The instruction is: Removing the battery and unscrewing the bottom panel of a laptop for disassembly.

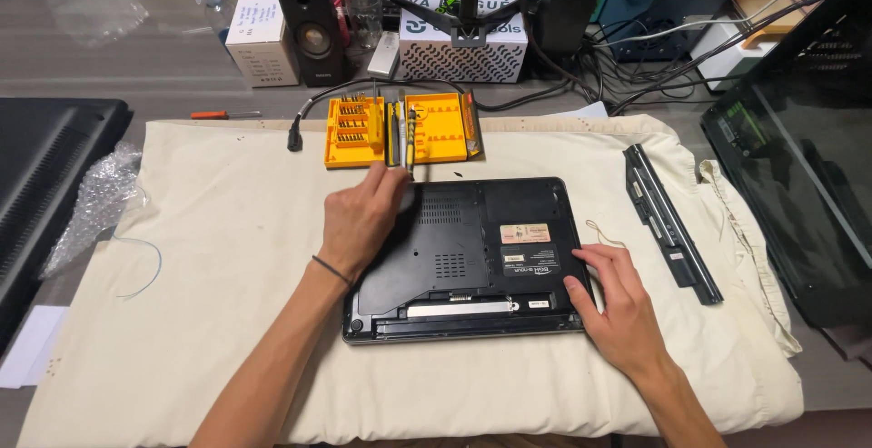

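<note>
I see the left hand (361,216) with its fingers pinched around a slim screwdriver (411,144), the tool standing nearly upright with its tip down at the far left corner of the laptop (463,257). The right hand (618,303) lies flat and spread, holding nothing, its fingers pressed on the laptop's near right corner. The laptop is black and lies upside down in the middle of a cream cloth (227,257), its underside showing vent grilles, labels and an open slot along the near edge. Just beyond the laptop sits an open yellow bit case (359,134), its rows of bits on the left half, touching the far edge of the cloth. To the right, well apart from the laptop, a long black battery pack (670,225) lies on the cloth at a slant. A small loop of thin band (601,233) rests between the laptop and that pack. Off the cloth on the far left lies an orange-handled screwdriver (222,114), and behind it stand a black speaker (309,25) and a white box (259,34) on the grey table (136,66).
</note>
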